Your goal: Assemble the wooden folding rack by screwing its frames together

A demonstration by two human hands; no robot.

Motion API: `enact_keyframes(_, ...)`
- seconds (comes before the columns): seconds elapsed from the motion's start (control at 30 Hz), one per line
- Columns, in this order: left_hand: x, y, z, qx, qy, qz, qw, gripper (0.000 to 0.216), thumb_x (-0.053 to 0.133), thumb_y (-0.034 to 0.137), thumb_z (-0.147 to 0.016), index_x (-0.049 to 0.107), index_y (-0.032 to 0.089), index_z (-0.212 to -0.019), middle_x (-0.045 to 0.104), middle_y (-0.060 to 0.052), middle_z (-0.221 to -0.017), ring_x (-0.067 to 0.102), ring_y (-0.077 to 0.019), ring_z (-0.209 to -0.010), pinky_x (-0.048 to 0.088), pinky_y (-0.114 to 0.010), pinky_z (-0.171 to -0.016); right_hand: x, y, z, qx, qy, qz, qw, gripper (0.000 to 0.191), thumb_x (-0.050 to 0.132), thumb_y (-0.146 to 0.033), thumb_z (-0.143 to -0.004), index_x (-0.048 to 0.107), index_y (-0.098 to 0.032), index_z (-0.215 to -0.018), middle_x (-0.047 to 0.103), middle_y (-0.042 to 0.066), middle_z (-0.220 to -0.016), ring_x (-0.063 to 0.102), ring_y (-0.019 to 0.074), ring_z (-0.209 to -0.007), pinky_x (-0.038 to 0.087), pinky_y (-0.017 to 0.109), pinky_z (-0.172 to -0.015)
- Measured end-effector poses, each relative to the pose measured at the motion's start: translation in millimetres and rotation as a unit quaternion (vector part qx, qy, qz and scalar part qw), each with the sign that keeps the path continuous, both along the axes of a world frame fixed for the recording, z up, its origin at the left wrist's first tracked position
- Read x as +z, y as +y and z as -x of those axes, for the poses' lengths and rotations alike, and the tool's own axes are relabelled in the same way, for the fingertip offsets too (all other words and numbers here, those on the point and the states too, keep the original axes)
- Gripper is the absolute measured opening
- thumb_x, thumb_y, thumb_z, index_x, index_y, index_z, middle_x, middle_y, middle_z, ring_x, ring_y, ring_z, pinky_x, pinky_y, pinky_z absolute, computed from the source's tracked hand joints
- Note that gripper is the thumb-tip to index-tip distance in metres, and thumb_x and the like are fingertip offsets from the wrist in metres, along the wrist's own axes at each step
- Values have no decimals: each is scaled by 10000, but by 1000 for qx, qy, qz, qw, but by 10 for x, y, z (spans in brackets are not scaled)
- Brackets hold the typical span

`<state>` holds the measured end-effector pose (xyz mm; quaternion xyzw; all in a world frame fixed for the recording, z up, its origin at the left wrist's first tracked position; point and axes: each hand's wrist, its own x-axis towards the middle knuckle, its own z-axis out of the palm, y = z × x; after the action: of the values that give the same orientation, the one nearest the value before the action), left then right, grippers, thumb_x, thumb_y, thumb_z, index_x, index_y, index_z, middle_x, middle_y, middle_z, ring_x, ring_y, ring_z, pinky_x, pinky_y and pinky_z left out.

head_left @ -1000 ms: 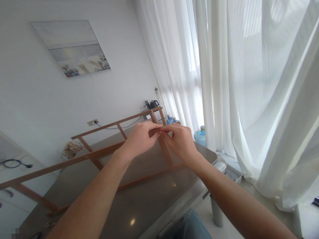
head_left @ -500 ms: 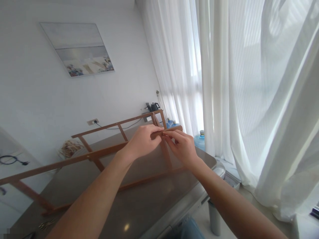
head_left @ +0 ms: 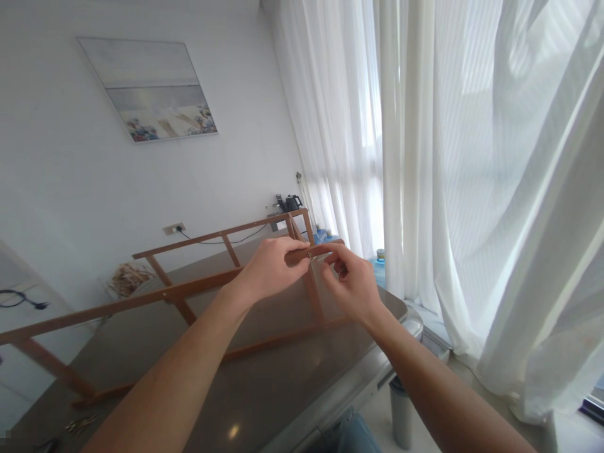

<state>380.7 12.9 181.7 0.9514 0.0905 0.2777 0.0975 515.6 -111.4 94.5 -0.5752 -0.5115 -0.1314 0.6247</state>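
A brown wooden frame (head_left: 207,282) of thin bars lies across a grey table (head_left: 264,390). My left hand (head_left: 271,267) is closed around the end of a short wooden bar (head_left: 311,250) at the frame's far corner. My right hand (head_left: 352,280) pinches a small thin metal piece (head_left: 319,257), perhaps a screw or key, held against that bar's end. Both hands meet above the table's far right part. Their fingers hide the joint itself.
White curtains (head_left: 448,189) hang at the right, with blue water bottles (head_left: 377,264) on the floor below. A picture (head_left: 148,88) hangs on the white wall, above a socket (head_left: 172,229). A kettle (head_left: 291,202) stands behind the frame. Small metal pieces (head_left: 78,425) lie near the table's front left.
My right hand has drawn slightly to the right and turned, so the thin metal piece now shows between the fingers. The left hand keeps its hold on the bar.
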Motion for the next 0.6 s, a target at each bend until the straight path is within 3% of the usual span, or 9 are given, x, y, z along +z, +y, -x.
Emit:
enact_keyframes(0.17,-16,3,-1,21,-2,-1,1000,384,648,452,-921,793,231,-1199,790,-48,-1248,731,-283,-1176,566,-408,-1059,-123,-223,-4,82,115,41,989,326,446,-182,-921,590,-219,-1210,751,21,-969,659,194,-871,484,316,-760)
enact_keyframes(0.37,-20,-6,-18,30,-13,3,999,362,642,446,-940,808,224,-1173,801,-42,-1219,740,-277,-1170,571,-402,-1057,-360,-420,104,135,132,93,978,241,429,-283,-1046,520,-231,-1263,767,56,-1030,615,146,-708,499,283,-654)
enact_keyframes(0.53,-17,-2,-18,27,-13,1,1000,345,635,403,-941,809,224,-1179,802,-30,-1218,737,-269,-1176,581,-399,-1050,-497,-439,233,185,152,92,967,269,425,-227,-1020,611,-226,-1214,764,66,-1079,715,134,-664,560,250,-565)
enact_keyframes(0.6,-17,0,-15,27,-10,-2,1000,350,634,400,-940,808,221,-1185,801,-26,-1219,733,-272,-1184,583,-408,-1051,-575,-404,280,184,142,115,966,281,440,-189,-995,663,-222,-1163,776,51,-1015,757,148,-703,590,244,-598)
